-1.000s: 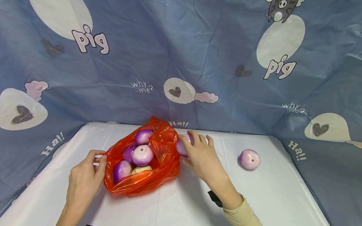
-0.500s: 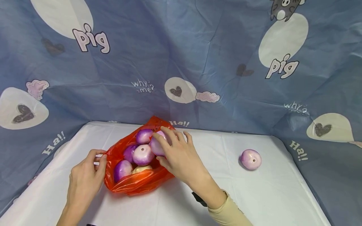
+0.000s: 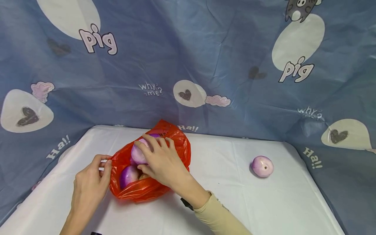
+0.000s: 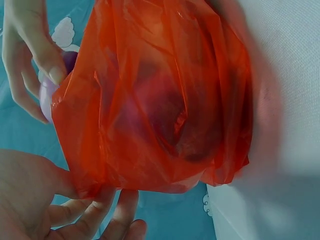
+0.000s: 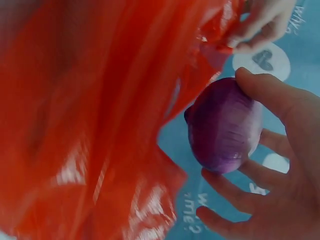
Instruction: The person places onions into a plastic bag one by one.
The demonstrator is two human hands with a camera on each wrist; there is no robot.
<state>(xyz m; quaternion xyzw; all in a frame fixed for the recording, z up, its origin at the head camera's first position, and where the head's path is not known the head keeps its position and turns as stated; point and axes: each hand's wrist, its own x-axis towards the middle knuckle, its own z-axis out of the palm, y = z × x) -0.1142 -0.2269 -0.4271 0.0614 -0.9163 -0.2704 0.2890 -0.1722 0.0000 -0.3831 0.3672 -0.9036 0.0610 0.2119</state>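
A red plastic bag (image 3: 141, 192) lies mouth-up on the white table, with several purple onions inside. My left hand (image 3: 90, 186) pinches the bag's left rim between thumb and fingers; the left wrist view shows the thumb on the red film (image 4: 145, 125). Over the bag's mouth, my right hand (image 3: 164, 160) grips an onion (image 3: 138, 154) by its sides. In the right wrist view this onion (image 5: 225, 125) sits between thumb and fingertips. Another onion (image 3: 129, 176) shows at the bag's left, and a purple one (image 3: 154, 135) behind the right fingers. The hand covers the other contents.
One pale purple onion (image 3: 262, 166) lies alone on the right side of the white tablecloth (image 3: 223, 182). Behind the table hangs a blue printed cloth (image 3: 141, 58). A small dark object (image 3: 96, 233) peeks in at the bottom edge.
My right hand has carried the onion leftward from beside the bag's right edge to above its mouth. The left hand keeps its pinch on the rim.
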